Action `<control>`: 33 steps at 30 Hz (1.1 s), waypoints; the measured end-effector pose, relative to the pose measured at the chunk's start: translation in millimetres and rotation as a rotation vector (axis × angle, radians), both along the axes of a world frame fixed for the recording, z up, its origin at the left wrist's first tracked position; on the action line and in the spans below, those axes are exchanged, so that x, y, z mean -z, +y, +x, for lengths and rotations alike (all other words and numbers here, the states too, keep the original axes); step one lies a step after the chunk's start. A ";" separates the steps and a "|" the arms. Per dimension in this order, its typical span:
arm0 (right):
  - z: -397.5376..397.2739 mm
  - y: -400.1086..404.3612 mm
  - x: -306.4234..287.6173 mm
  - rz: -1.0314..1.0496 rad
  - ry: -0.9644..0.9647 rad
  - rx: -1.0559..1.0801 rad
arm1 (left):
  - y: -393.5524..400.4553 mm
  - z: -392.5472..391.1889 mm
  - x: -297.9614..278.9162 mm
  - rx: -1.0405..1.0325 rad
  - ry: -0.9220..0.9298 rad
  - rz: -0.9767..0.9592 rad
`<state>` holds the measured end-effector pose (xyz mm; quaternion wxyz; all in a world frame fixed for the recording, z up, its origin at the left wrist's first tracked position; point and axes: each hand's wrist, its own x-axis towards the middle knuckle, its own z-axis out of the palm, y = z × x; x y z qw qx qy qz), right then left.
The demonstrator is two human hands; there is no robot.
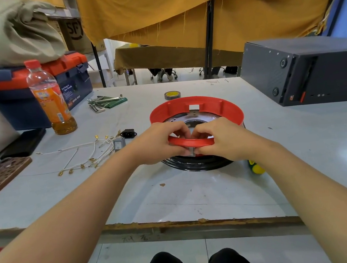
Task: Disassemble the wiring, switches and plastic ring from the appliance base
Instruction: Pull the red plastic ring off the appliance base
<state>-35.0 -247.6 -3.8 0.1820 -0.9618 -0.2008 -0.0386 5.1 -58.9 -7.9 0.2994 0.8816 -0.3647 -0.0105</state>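
Head view is showing both hands, left hand (165,142) and right hand (220,139), pinching the near rim of the red plastic ring (195,105), which is sitting on the black round appliance base (197,164) at frame centre. White wires (81,156), a grey rocker switch (118,144) and a black socket (128,133) are lying loose on the grey table (196,193) at centre left, so only the ring seems left.
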 end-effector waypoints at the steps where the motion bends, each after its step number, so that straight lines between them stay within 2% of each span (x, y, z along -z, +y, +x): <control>1: -0.3 -1.7 -0.3 0.004 0.012 -0.007 | 0.4 0.0 -0.3 0.006 0.019 -0.004; 15: -0.6 -7.3 13.8 -0.058 -0.183 -0.014 | 4.1 5.0 1.5 0.004 0.101 -0.049; 21: -2.0 -7.4 22.3 -0.020 -0.332 -0.045 | 4.4 2.2 8.9 -0.004 0.032 -0.116; 27: -4.4 -4.3 23.2 -0.041 -0.346 -0.035 | 3.5 0.3 15.4 0.010 -0.053 -0.151; 33: -4.7 -4.6 25.6 -0.080 -0.373 -0.043 | 2.3 -0.6 16.6 0.031 -0.064 -0.156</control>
